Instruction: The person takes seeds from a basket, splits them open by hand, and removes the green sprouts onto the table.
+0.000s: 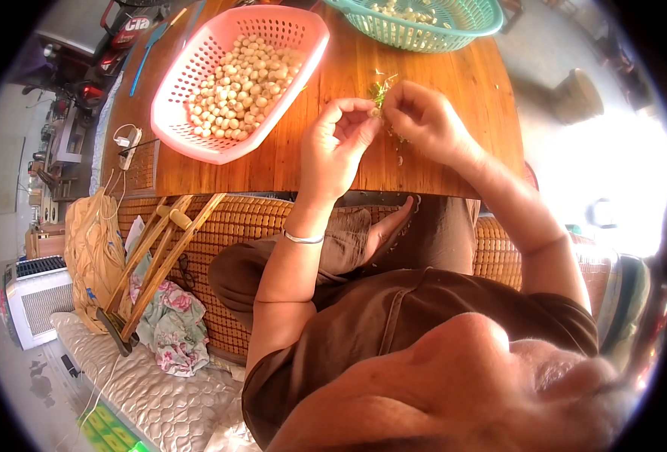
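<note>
Over the near edge of the wooden table, my left hand (336, 145) and my right hand (429, 124) meet at the fingertips. Thumb and forefinger of the left hand are closed on a small pale round piece, which looks like a lotus seed (377, 114). My right hand is pinched shut right beside it; what lies between its fingers is hidden. Just beyond the fingertips is a small heap of green slivers (382, 91). A pink basket (169, 102) to the left holds many pale round seeds (236, 94).
A green basket (431, 36) with whitish pieces stands at the table's far side. A blue stick-like tool (145, 62) and a power strip (129, 151) lie on the left. Wooden crutches (153, 267) lean on the bench beside floral cloth (172, 331).
</note>
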Tool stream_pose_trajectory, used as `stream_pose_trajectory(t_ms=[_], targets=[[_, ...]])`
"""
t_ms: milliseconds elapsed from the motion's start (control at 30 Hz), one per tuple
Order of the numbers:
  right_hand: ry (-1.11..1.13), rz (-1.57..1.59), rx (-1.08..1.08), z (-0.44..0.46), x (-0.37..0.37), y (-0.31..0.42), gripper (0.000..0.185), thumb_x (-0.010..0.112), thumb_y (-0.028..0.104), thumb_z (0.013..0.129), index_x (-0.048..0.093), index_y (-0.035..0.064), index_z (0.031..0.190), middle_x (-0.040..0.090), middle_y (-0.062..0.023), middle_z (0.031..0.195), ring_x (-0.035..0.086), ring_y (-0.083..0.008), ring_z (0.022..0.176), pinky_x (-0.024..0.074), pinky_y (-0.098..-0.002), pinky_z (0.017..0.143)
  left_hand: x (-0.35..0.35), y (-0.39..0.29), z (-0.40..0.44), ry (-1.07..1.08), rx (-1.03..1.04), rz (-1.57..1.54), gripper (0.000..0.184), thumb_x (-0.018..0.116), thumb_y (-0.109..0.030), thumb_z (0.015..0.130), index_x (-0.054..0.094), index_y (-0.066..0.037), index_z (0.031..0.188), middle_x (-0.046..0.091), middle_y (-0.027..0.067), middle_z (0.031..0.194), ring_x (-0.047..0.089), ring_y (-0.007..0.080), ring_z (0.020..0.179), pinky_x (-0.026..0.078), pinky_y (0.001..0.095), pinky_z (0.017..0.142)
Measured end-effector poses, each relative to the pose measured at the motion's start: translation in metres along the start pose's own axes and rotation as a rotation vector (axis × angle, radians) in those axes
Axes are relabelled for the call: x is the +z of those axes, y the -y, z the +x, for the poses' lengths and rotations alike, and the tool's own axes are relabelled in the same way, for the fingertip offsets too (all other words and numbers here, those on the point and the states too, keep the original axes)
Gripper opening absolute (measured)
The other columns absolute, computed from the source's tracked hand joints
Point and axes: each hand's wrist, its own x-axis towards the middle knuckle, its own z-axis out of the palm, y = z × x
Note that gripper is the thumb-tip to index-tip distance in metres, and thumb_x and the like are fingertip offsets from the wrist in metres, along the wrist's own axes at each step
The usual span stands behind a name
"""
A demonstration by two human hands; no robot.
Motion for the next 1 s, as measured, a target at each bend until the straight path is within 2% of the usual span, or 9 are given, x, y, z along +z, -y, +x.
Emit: stream_pose_trajectory(t_ms=[333, 433, 567, 667, 733, 833, 933, 1000], targets=[[-0.006, 0.028, -0.022, 0.001, -0.002, -0.008, 0.008, 0.058, 0.008, 0.095, 0.058, -0.0002, 0.096, 0.062, -0.0004, 0.084, 0.059, -0.0055, 0.077, 0.0500, -0.0227, 0.068, 0.000, -0.001, 0.001, -0.002, -0.002, -0.044, 0.015, 0.065, -0.007, 0.096, 0.062, -0.002, 0.109, 0.068, 0.0022, 0.095, 0.065, 0.0086, 0.085, 0.053, 0.0221, 0.078], [-0.083, 0.137, -0.048, 0.001, 0.004, 0.000, 0.008, 0.059, 0.008, 0.097, 0.058, -0.0005, 0.097, 0.063, -0.0007, 0.085, 0.061, -0.0060, 0.080, 0.0513, -0.0235, 0.069, 0.000, -0.005, 0.001, -0.018, -0.033, -0.014, 0.015, 0.065, -0.008, 0.096, 0.062, -0.002, 0.109, 0.068, 0.0027, 0.096, 0.065, 0.0090, 0.086, 0.053, 0.0228, 0.079], [-0.054, 0.130, -0.077, 0.001, 0.003, 0.006, 0.009, 0.061, 0.008, 0.097, 0.059, -0.0008, 0.098, 0.063, -0.0007, 0.086, 0.062, -0.0061, 0.081, 0.0518, -0.0237, 0.070, -0.003, 0.000, 0.001, -0.020, -0.011, -0.042, 0.014, 0.065, -0.008, 0.096, 0.062, -0.002, 0.108, 0.068, 0.0029, 0.096, 0.065, 0.0091, 0.085, 0.053, 0.0228, 0.079], [0.008, 0.165, -0.115, 0.000, 0.004, -0.001, 0.012, 0.064, 0.010, 0.096, 0.059, -0.0004, 0.097, 0.062, 0.0003, 0.084, 0.061, -0.0056, 0.077, 0.0504, -0.0231, 0.067, -0.003, 0.001, 0.000, -0.020, -0.030, -0.045, 0.014, 0.065, -0.007, 0.096, 0.061, -0.002, 0.107, 0.068, 0.0030, 0.096, 0.060, 0.0064, 0.084, 0.048, 0.0203, 0.072], [-0.004, 0.025, -0.061, 0.001, 0.001, -0.005, 0.011, 0.064, 0.010, 0.095, 0.060, 0.0002, 0.096, 0.062, 0.0004, 0.080, 0.058, -0.0053, 0.072, 0.0485, -0.0229, 0.063, -0.003, 0.000, 0.001, -0.024, -0.043, 0.021, 0.014, 0.064, -0.008, 0.096, 0.061, -0.002, 0.108, 0.068, 0.0030, 0.096, 0.065, 0.0094, 0.085, 0.054, 0.0238, 0.078], [-0.060, -0.014, -0.056, 0.002, 0.002, -0.004, 0.010, 0.064, 0.010, 0.094, 0.060, 0.0007, 0.095, 0.061, -0.0001, 0.076, 0.055, -0.0051, 0.068, 0.0468, -0.0227, 0.060, 0.000, -0.004, 0.002, -0.032, -0.037, -0.017, 0.014, 0.064, -0.008, 0.096, 0.061, -0.002, 0.108, 0.067, 0.0034, 0.097, 0.065, 0.0096, 0.086, 0.054, 0.0242, 0.078], [-0.037, -0.034, 0.016, 0.001, -0.001, 0.006, 0.006, 0.063, 0.007, 0.094, 0.060, 0.0014, 0.096, 0.061, 0.0009, 0.083, 0.054, -0.0034, 0.075, 0.0465, -0.0215, 0.067, 0.001, -0.007, 0.002, -0.029, -0.047, -0.032, 0.014, 0.065, -0.008, 0.096, 0.061, -0.002, 0.108, 0.067, 0.0034, 0.098, 0.065, 0.0097, 0.086, 0.054, 0.0239, 0.079], [-0.031, -0.008, 0.007, 0.000, 0.000, 0.003, 0.006, 0.062, 0.007, 0.094, 0.060, 0.0017, 0.095, 0.061, 0.0008, 0.083, 0.054, -0.0036, 0.075, 0.0464, -0.0217, 0.066, -0.001, -0.005, 0.001, -0.033, -0.046, -0.019, 0.015, 0.065, -0.008, 0.096, 0.061, -0.002, 0.108, 0.067, 0.0032, 0.098, 0.065, 0.0096, 0.086, 0.054, 0.0238, 0.079]])
